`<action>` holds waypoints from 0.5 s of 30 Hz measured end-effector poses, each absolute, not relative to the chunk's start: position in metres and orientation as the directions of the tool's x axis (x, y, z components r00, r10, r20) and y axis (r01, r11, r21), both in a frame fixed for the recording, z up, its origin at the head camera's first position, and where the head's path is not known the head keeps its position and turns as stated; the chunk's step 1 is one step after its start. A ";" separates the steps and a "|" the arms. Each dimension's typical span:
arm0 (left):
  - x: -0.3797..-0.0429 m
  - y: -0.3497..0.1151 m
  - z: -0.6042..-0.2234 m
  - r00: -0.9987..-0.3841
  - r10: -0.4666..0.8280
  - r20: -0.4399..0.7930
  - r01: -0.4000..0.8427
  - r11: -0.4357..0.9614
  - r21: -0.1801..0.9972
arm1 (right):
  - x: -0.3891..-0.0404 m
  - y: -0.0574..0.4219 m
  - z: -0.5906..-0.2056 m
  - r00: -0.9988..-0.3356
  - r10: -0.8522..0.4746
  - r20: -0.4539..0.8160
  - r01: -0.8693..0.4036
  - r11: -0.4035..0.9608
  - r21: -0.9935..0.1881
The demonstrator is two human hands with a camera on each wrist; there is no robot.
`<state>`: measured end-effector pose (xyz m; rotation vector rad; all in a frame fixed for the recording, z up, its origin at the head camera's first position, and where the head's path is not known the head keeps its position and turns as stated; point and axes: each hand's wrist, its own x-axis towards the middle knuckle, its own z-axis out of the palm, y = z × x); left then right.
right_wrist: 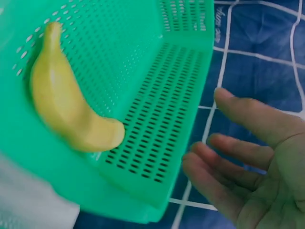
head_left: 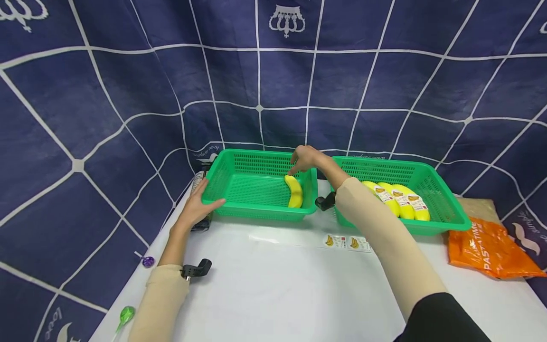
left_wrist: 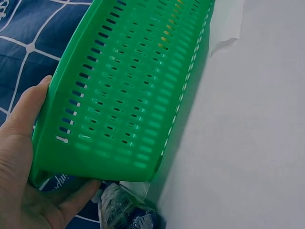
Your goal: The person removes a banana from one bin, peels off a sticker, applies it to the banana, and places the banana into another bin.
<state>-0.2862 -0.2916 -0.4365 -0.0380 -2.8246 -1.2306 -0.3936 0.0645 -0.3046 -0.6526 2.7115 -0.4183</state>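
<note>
At the left stands a green plastic basket (head_left: pixel 252 212) with slotted walls. My left hand (head_left: pixel 195 209) holds its near left corner, the thumb (left_wrist: pixel 29 107) along the rim and the fingers by the short end. One yellow banana (head_left: pixel 294 194) lies inside near the right wall; no label shows on it. Above the basket's back right part is my right hand (head_left: pixel 306 157), fingers loosely bent and holding nothing. In the right wrist view a gap separates these fingers (right_wrist: pixel 209 179) from the banana (right_wrist: pixel 71 109).
A second green basket (head_left: pixel 446 206) to the right holds several bananas (head_left: pixel 401 199) with labels. A strip of banana stickers (head_left: pixel 342 242) lies in front. An orange pasta bag (head_left: pixel 487 247) is at far right; purple (head_left: pixel 148 261) and green lollipops (head_left: pixel 127 314) lie at left. A patterned curtain hangs behind.
</note>
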 end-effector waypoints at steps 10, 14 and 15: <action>-0.287 -0.293 -0.439 -0.996 0.002 0.087 0.065 0.679 0.732 | -0.429 0.050 -0.329 -0.880 -0.357 -0.314 -0.273 0.920 -0.283; -0.286 -0.293 -0.438 -0.997 0.002 0.083 0.062 0.677 0.734 | -0.439 0.046 -0.338 -0.884 -0.324 -0.337 -0.246 0.936 -0.252; -0.286 -0.293 -0.438 -0.996 0.002 0.085 0.064 0.678 0.732 | -0.441 0.045 -0.341 -0.880 -0.320 -0.351 -0.242 0.938 -0.248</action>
